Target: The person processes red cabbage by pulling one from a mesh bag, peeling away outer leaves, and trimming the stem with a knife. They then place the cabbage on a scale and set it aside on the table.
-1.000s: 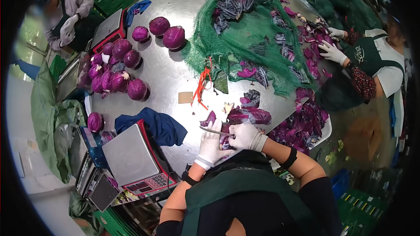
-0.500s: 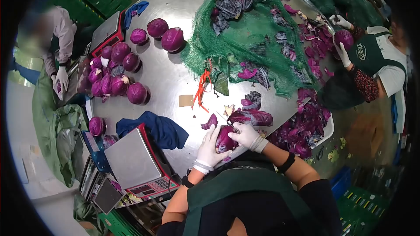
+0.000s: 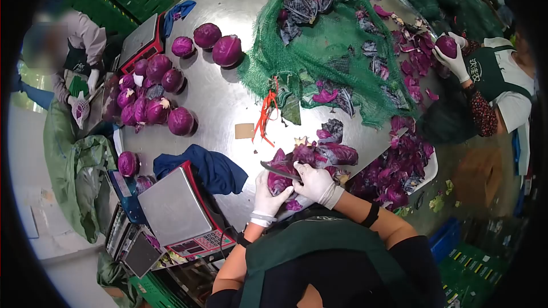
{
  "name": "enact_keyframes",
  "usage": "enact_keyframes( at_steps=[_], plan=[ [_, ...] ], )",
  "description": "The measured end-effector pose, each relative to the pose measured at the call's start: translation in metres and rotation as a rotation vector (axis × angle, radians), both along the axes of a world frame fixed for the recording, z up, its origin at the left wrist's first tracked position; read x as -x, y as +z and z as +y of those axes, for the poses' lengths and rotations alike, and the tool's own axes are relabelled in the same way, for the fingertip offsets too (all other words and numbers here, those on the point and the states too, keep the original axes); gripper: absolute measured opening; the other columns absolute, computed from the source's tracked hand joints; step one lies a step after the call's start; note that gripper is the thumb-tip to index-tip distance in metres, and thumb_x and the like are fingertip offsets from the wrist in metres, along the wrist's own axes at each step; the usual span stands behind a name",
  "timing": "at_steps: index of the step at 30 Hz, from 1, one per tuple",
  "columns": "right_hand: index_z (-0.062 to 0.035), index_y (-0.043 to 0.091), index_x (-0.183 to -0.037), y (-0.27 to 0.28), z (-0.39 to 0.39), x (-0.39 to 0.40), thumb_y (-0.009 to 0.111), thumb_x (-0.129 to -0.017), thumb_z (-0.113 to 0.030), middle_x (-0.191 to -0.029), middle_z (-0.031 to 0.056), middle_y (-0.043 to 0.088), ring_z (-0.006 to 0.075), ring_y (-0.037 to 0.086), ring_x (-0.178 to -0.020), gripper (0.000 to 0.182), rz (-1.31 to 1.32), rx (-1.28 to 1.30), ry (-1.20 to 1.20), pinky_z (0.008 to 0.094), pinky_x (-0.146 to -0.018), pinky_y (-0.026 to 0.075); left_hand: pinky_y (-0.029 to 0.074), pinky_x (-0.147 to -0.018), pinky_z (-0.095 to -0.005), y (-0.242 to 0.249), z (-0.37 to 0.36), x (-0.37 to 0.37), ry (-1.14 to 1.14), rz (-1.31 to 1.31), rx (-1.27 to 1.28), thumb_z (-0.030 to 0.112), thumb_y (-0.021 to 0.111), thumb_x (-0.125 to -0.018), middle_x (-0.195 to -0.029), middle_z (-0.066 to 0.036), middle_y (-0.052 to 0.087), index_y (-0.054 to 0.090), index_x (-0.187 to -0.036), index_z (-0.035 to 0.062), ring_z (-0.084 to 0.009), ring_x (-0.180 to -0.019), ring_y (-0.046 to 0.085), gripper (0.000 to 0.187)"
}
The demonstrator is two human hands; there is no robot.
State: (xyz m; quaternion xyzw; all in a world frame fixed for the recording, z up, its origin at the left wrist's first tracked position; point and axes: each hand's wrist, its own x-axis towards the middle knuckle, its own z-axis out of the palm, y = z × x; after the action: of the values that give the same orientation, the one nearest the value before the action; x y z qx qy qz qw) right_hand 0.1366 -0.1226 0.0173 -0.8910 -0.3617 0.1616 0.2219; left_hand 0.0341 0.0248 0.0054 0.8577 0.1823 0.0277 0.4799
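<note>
Close to my body at the table's near edge, a red cabbage (image 3: 278, 185) rests in my left hand (image 3: 266, 198), whose gloved fingers curve round its left side. My right hand (image 3: 317, 185), also gloved, is closed on a knife (image 3: 276, 170); its dark curved blade lies across the top of the cabbage, tip to the left. The knife's handle is hidden in my fist. Just beyond both hands are loose purple outer leaves (image 3: 340, 154) and a pale cut piece (image 3: 301, 141).
Several red cabbages (image 3: 157, 68) sit on the left of the steel table. A green mesh sack (image 3: 325, 40) with leaves spreads at the back. A scale (image 3: 174, 199) and blue cloth (image 3: 200, 168) lie left. Leaves fill a white tub (image 3: 429, 174). Co-workers stand on both sides.
The knife has swung from pointing away to lying leftward over the cabbage, and the cabbage has turned. More leaf lies beyond it. The left co-worker's hands have moved apart.
</note>
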Motion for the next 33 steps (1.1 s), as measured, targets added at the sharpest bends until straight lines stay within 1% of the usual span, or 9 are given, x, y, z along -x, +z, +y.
enact_keyframes(
  at_steps=[6,12,15,19,21,22,26,30,33],
  plan=[
    [-0.0041,0.052,-0.082,-0.014,0.004,-0.02,0.054,-0.08,-0.026,-0.071,0.0158,0.061,0.0315,0.063,-0.062,0.022,0.058,-0.056,-0.023,0.0421,-0.055,0.051,0.035,-0.098,-0.0394,-0.013,0.002,-0.003,0.085,-0.036,0.051,0.03,0.078,-0.065,-0.117,-0.019,0.045,0.038,-0.13,0.0011,-0.033,-0.113,0.042,0.081],
    [-0.0052,0.062,-0.081,-0.081,-0.032,-0.098,0.048,-0.079,-0.021,-0.079,0.021,0.062,0.0363,0.061,-0.072,0.021,0.34,-0.275,-0.338,0.0449,-0.068,0.049,0.039,-0.098,-0.0363,-0.034,0.032,0.008,0.127,-0.012,0.937,0.026,0.07,-0.076,-0.126,-0.014,0.048,0.038,-0.132,0.003,-0.0253,-0.115,0.048,0.068],
    [-0.0089,0.053,-0.119,-0.019,-0.052,-0.105,0.054,-0.084,-0.029,-0.096,0.0189,0.062,0.0339,0.063,-0.079,0.041,-0.11,0.016,-0.424,0.0447,-0.069,0.05,0.046,-0.093,-0.0487,-0.045,0.021,0.018,0.29,0.132,1.507,0.052,0.064,-0.076,-0.135,-0.014,0.04,0.028,-0.137,0.0074,-0.0324,-0.122,0.043,0.085],
    [-0.0093,0.035,-0.136,-0.031,-0.046,-0.051,0.052,-0.087,-0.025,-0.115,0.0228,0.055,0.0318,0.057,-0.104,0.054,0.115,-0.39,0.024,0.0365,-0.085,0.047,0.056,-0.074,-0.0439,-0.051,0.005,0.014,0.286,0.413,1.772,0.062,0.058,-0.075,-0.131,-0.025,0.039,0.017,-0.139,0.0067,-0.0359,-0.108,0.054,0.094],
    [-0.0098,0.038,-0.135,-0.029,-0.029,-0.024,0.05,-0.088,-0.022,-0.118,0.0222,0.054,0.032,0.054,-0.109,0.05,0.255,-0.476,-0.041,0.0346,-0.091,0.044,0.051,-0.083,-0.0399,-0.039,-0.014,-0.001,0.44,0.401,0.891,0.057,0.052,-0.084,-0.124,-0.027,0.045,0.024,-0.136,0.0031,-0.0333,-0.102,0.057,0.08],
    [-0.0106,0.038,-0.135,-0.019,-0.026,-0.026,0.05,-0.089,-0.022,-0.117,0.0223,0.054,0.0327,0.056,-0.106,0.049,0.268,-0.429,-0.068,0.037,-0.087,0.045,0.04,-0.096,-0.0395,-0.039,-0.005,-0.005,0.234,0.058,0.379,0.05,0.053,-0.086,-0.126,-0.026,0.043,0.025,-0.135,-0.0016,-0.0328,-0.113,0.049,0.077],
    [-0.0101,0.04,-0.134,0.005,-0.02,-0.036,0.049,-0.09,-0.027,-0.116,0.0239,0.054,0.0346,0.06,-0.094,0.048,0.529,-0.286,-0.144,0.0391,-0.081,0.048,0.027,-0.104,-0.0389,-0.032,0.0,-0.032,0.048,-0.138,0.197,0.04,0.054,-0.088,-0.128,-0.026,0.039,0.028,-0.133,-0.0062,-0.0362,-0.121,0.038,0.069],
    [-0.0166,0.015,-0.144,0.021,-0.015,-0.025,0.048,-0.089,-0.027,-0.124,0.0277,0.046,0.0419,0.061,-0.078,0.065,0.135,-0.028,-0.079,0.0447,-0.063,0.051,0.029,-0.103,-0.0404,-0.02,-0.01,-0.045,-0.02,-0.138,-0.033,0.039,0.053,-0.088,-0.128,-0.027,0.038,0.03,-0.131,-0.0055,-0.0385,-0.121,0.037,0.066],
    [-0.0155,0.02,-0.142,0.025,-0.015,-0.032,0.049,-0.087,-0.029,-0.117,0.027,0.051,0.0385,0.063,-0.073,0.064,0.099,-0.019,-0.008,0.0435,-0.061,0.053,0.031,-0.101,-0.0411,-0.018,-0.013,-0.049,-0.015,-0.117,-0.118,0.039,0.054,-0.087,-0.126,-0.027,0.039,0.033,-0.129,-0.0056,-0.0386,-0.118,0.039,0.065]
  ],
)
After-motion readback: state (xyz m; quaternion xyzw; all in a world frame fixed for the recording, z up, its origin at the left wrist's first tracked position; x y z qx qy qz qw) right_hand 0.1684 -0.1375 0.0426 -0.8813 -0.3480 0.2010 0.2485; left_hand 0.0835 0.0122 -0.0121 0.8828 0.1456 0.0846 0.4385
